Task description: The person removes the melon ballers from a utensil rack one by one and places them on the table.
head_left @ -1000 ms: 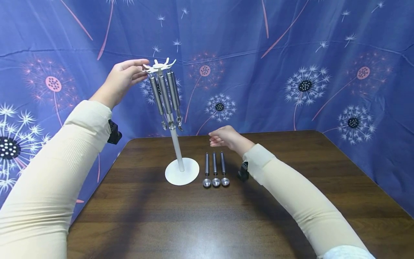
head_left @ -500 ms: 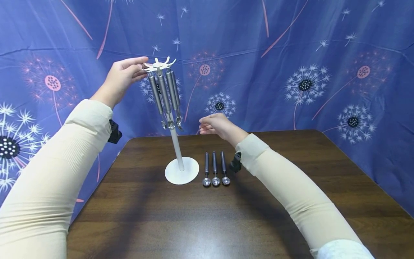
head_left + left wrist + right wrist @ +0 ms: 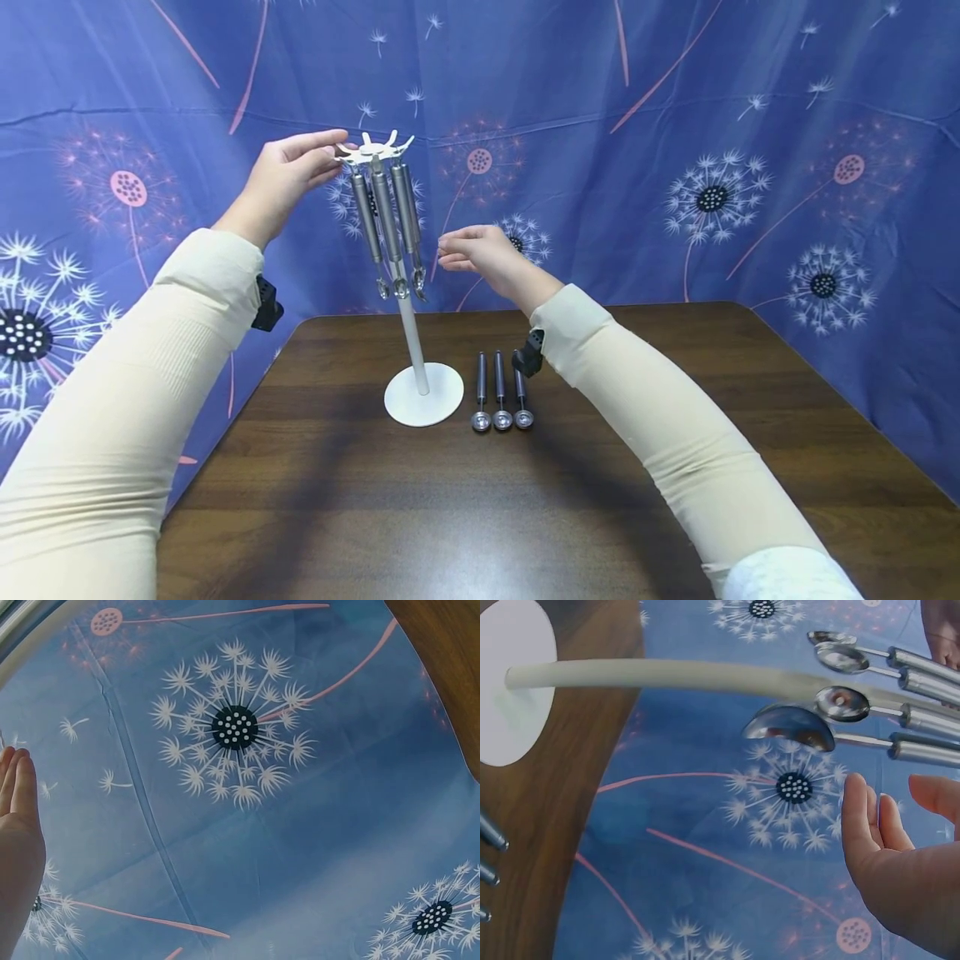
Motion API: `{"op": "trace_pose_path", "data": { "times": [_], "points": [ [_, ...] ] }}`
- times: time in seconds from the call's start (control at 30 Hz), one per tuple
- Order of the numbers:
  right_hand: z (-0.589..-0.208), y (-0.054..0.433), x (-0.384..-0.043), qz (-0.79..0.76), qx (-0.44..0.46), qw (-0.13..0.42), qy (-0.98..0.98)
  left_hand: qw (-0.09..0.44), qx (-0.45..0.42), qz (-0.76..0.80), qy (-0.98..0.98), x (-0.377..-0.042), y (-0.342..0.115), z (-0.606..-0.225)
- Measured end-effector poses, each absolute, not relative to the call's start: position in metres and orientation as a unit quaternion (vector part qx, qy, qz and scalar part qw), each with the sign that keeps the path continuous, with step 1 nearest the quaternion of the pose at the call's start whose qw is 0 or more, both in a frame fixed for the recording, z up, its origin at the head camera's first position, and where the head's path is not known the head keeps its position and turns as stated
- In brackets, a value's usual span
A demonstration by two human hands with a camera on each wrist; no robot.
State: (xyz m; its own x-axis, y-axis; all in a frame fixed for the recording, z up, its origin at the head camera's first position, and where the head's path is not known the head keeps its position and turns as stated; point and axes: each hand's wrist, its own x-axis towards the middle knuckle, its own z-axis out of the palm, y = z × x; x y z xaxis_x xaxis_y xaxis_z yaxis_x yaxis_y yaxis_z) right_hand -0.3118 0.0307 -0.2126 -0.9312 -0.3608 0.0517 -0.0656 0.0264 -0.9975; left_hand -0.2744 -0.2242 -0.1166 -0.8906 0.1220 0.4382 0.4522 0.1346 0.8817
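A white rack (image 3: 377, 152) with curved hooks stands on a pole, and several metal spoons (image 3: 386, 217) hang from it, bowls down. At the left of the rack's top is my left hand (image 3: 281, 179), its fairly straight fingers right at the hooks; in the left wrist view only part of this hand shows at the edge. My right hand (image 3: 483, 257) is in the air just right of the hanging spoons, holding nothing. In the right wrist view its fingers (image 3: 862, 825) are apart from the thumb, close to a spoon with a large bowl (image 3: 791, 727).
On the brown table (image 3: 420, 508), three metal spoons (image 3: 501, 392) with round bowls lie side by side, right of the rack's round white base (image 3: 405, 408). The right wrist's black camera (image 3: 529, 354) overlaps one handle. A blue dandelion-print cloth (image 3: 585, 192) hangs behind the table.
My right hand has moved up and left, from above the lying spoons to beside the hanging ones. My left hand has stayed by the hooks.
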Motion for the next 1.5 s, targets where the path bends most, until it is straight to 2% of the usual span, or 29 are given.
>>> {"op": "trace_pose_path", "data": {
  "times": [0.57, 0.8, 0.9, 1.13, 1.5],
  "points": [
    [-0.195, -0.005, -0.312, -0.702, -0.187, 0.043, 0.686, 0.165, -0.199, -0.619, -0.742, -0.278, -0.223, -0.119],
    [-0.202, -0.012, -0.318, -0.678, -0.251, -0.052, 0.689, 0.175, -0.193, -0.583, -0.769, -0.277, -0.222, -0.119],
    [-0.203, -0.013, -0.319, -0.663, -0.266, -0.077, 0.696, 0.177, -0.186, -0.566, -0.783, -0.276, -0.222, -0.118],
    [-0.199, -0.010, -0.318, -0.643, -0.274, -0.096, 0.709, 0.175, -0.166, -0.536, -0.809, -0.275, -0.220, -0.114],
    [-0.194, 0.003, -0.319, -0.658, -0.229, -0.112, 0.708, 0.177, -0.162, -0.508, -0.828, -0.275, -0.221, -0.113]
  ]
}}
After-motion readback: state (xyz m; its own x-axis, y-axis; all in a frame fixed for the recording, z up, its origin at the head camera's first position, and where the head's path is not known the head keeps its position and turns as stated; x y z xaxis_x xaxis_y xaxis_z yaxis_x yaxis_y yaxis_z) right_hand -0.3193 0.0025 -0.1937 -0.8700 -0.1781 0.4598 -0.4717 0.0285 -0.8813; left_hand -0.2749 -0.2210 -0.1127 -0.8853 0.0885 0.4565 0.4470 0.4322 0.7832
